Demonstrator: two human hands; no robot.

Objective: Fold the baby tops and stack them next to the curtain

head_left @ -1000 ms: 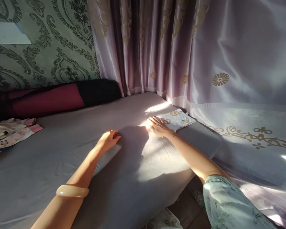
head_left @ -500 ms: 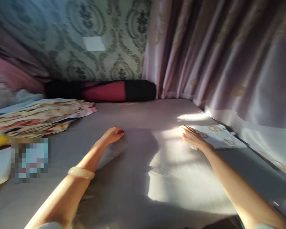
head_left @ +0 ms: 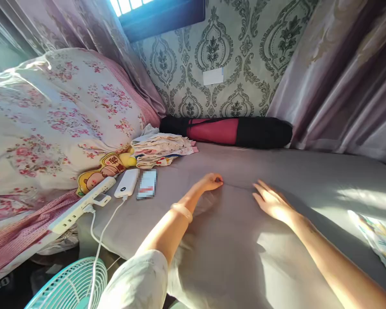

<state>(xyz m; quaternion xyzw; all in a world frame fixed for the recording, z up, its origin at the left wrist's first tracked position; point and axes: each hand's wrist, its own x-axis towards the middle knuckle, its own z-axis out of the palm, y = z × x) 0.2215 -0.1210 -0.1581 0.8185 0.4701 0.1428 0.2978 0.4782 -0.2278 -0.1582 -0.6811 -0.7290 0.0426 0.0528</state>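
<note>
Head view: left hand curls fingers on grey sheet, whether clamped I cannot tell; right hand has fingers apart, perhaps for wider support.

Phone right of power bank.

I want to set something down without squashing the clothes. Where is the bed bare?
The sheet is bare between the left hand and right hand, between the right hand and the patterned cloth, and along the roll, right of the clothes. It is crowded at left: clothes, plush, power strip, power bank, phone.
</note>
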